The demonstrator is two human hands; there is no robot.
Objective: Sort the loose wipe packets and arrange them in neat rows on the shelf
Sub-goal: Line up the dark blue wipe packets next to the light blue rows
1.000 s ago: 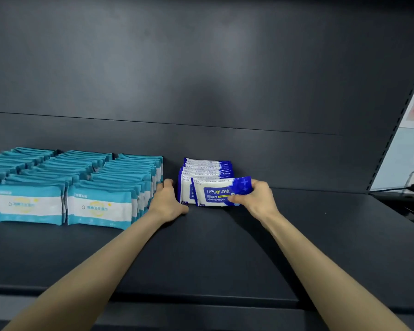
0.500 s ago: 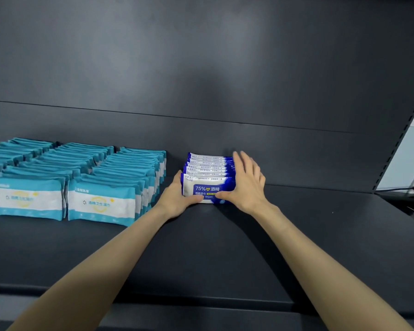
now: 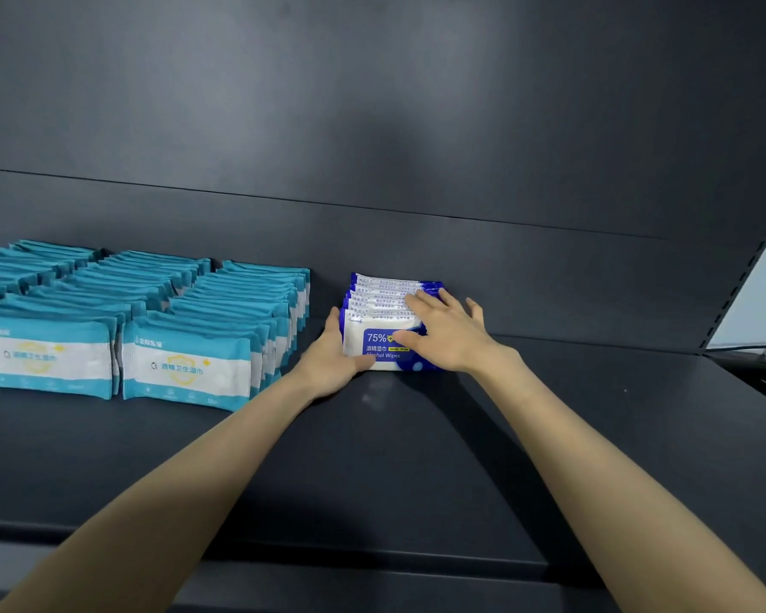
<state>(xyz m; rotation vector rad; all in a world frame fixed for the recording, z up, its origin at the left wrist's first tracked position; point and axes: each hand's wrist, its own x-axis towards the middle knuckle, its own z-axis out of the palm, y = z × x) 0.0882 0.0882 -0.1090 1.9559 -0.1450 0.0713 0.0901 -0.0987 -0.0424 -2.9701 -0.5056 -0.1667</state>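
Far left, the teal packets (image 3: 151,311) are standing on edge in three rows that run from the front toward the back panel (image 3: 372,148), with the leftmost row running out of view; the front packets are showing white bands with printed text, and the rows are sitting just beside one another on the dark shelf (image 3: 372,457).

Moving right across a narrow gap, the left hand (image 3: 332,360) is pressing flat against the left end of the blue packets (image 3: 381,303); its fingers are lying straight along the side of that row, not wrapped round anything, and the thumb is touching the lower front corner.

The blue packets are forming one short row, standing upright and packed face to back, reaching almost to the back panel; the front packet (image 3: 383,347) is showing "75%" and "Alcohol Wipes" on a blue label.

Next, the right hand (image 3: 452,334) is lying over the right end of the row; its fingers are spread and fairly straight across the top edges, while the thumb is pressing on the front packet's face; it looks like a flat press rather than a pinch, though the palm is hiding the right end, so that is hard to confirm.

Both bare forearms are reaching in from the bottom edge.

Far right, a slotted upright (image 3: 744,276) is closing off the shelf bay, and a dark cable (image 3: 752,347) is lying just past it.
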